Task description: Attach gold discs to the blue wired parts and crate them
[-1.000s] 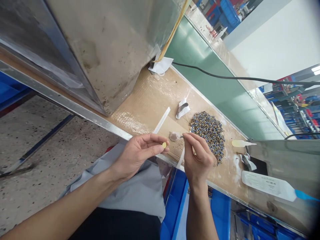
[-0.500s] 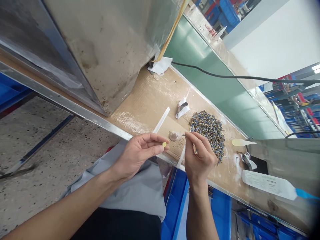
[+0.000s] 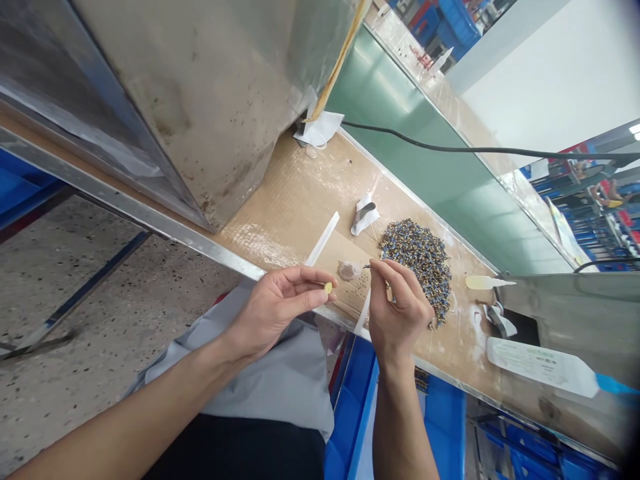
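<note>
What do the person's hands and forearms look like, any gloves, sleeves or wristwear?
Both the left hand and right hand are ungloved, with no rings visible. The left forearm and right forearm show no sleeves, watches, bands or cables. Below them are a light grey garment and black clothing; no markings are legible.

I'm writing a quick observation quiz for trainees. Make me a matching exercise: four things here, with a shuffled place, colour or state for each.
1. small yellow piece
2. pile of small parts
3. large bottle
4. cable

A. mixed blue and gold
B. black, crossing before the green panel
C. held in the left hand
D. whitish, blue-topped

Pairs: 1-C, 2-A, 3-D, 4-B
</note>
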